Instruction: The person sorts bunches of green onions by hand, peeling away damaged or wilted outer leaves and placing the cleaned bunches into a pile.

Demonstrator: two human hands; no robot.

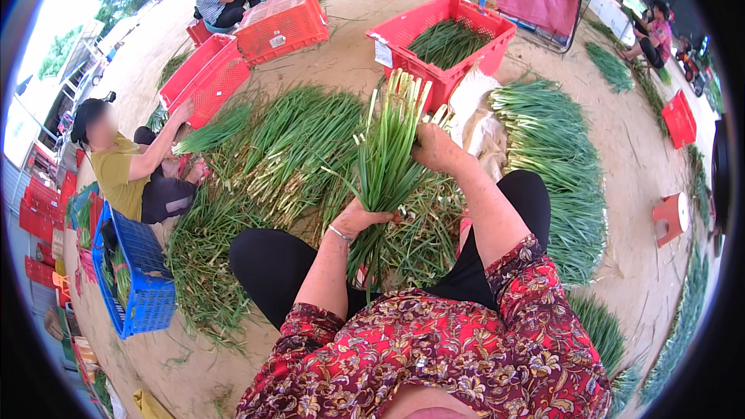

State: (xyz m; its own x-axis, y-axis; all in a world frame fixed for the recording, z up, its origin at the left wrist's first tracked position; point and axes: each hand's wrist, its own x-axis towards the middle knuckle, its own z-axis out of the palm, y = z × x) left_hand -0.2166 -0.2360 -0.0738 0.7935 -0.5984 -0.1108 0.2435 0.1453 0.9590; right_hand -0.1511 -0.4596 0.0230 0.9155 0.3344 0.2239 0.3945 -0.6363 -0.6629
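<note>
A bunch of green chives (384,151) stands upright before me, pale cut ends up and leaves hanging down. My left hand (361,219), a bracelet at its wrist, is closed round the lower part of the bunch. Beside the top, my right hand (438,147) is closed, with a few pale chive ends poking out above it. Its fingertips are hidden behind the hand. Left of the bunch lies a loose heap of chives (299,147). On my right, a long pile of chives (551,171) lies with its pale ends lined up.
A red crate (434,74) holding chives stands ahead. At left, a person in an olive shirt (120,174) grips a tilted red crate (206,77); a blue crate (136,271) stands nearer. Trimmed leaves (209,271) litter the ground. A red stool (671,217) is far right.
</note>
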